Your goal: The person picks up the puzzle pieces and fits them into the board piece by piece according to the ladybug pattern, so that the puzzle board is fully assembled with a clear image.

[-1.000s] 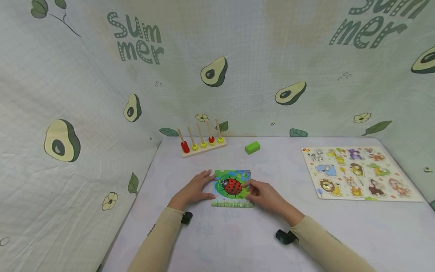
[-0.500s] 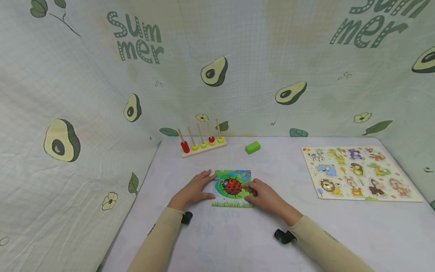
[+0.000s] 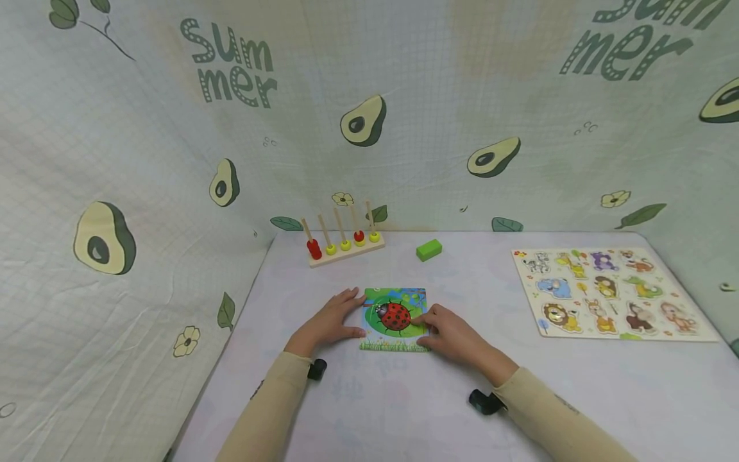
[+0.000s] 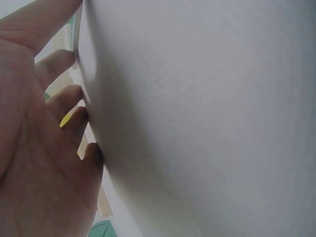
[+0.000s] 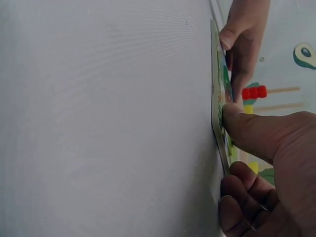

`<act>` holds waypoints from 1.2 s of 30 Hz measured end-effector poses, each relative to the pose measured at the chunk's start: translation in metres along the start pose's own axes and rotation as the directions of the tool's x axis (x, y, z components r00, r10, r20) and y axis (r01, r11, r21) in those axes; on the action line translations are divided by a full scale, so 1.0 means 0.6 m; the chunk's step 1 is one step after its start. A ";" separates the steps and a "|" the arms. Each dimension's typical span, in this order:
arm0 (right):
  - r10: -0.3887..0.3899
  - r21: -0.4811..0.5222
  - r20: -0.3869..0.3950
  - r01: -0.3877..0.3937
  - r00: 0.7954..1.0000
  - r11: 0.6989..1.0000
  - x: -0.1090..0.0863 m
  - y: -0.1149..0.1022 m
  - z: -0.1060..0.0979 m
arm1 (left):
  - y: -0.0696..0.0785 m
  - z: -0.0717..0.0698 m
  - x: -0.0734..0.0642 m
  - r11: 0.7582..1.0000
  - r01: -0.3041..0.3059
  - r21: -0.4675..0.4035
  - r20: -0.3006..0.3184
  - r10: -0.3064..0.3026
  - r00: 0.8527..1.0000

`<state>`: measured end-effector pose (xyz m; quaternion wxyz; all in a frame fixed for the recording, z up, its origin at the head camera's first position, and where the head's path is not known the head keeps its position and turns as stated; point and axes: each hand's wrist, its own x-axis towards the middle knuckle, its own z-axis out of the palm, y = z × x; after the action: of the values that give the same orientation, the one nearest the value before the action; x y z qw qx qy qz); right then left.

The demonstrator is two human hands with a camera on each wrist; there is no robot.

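Note:
A small square ladybug picture board [image 3: 392, 343] lies flat on the table, in the middle of the head view. My left hand [image 3: 331, 319] rests at its left side, fingers spread, with index finger and thumb against the edge. On the right side, my right hand [image 3: 456, 333] reaches over the board; its index finger touches the picture beside the ladybug's red body. In the right wrist view the thumb [image 5: 247, 126] presses on the board's face, while the other fingers bend at its edge. The left wrist view shows the left hand [image 4: 44, 128] with fingertips on the tabletop.
Behind the board stands a wooden peg counter [image 3: 346, 249] with red and yellow beads. A green block [image 3: 429, 250] lies right of it. A large animal peg puzzle [image 3: 612, 295] lies at the right. Printed cloth [image 3: 427, 96] hangs behind the table.
The right index finger has shifted slightly down over the board and straightened, and the right thumb has moved a little lower. The left hand and the board stay where they were.

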<state>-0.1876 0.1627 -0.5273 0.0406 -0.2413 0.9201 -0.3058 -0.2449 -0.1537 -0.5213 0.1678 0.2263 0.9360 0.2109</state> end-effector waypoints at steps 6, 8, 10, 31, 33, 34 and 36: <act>-0.019 -0.032 0.008 0.019 1.000 0.999 0.002 -0.002 -0.004 | 0.000 0.000 -0.001 1.000 -0.009 -0.009 -0.006 0.009 1.000; -0.013 -0.055 0.015 0.014 1.000 0.998 0.003 0.000 -0.004 | 0.000 0.000 -0.001 1.000 -0.011 -0.010 -0.005 0.011 1.000; -0.005 -0.074 0.021 0.007 1.000 0.997 0.002 0.001 -0.005 | 0.000 0.001 -0.001 1.000 -0.012 -0.011 -0.003 0.012 1.000; -0.021 -0.041 0.034 0.022 0.999 0.999 -0.004 0.011 -0.008 | 0.000 0.007 0.003 1.000 0.004 0.004 0.014 -0.005 1.000; -0.024 -0.037 0.035 0.026 0.999 0.999 -0.005 0.009 -0.009 | 0.001 0.008 0.003 1.000 -0.002 0.000 0.010 0.002 1.000; -0.028 -0.034 0.034 0.029 0.999 0.999 -0.006 0.009 -0.010 | 0.001 0.008 0.003 1.000 -0.005 -0.002 0.006 0.005 1.000; -0.037 -0.029 0.031 0.038 0.999 0.999 -0.007 0.008 -0.010 | 0.001 0.009 0.003 1.000 -0.007 0.001 0.001 0.007 1.000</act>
<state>-0.1873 0.1716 -0.5254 0.0452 -0.2636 0.9192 -0.2890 -0.2439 -0.1505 -0.5256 0.1677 0.2298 0.9352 0.2109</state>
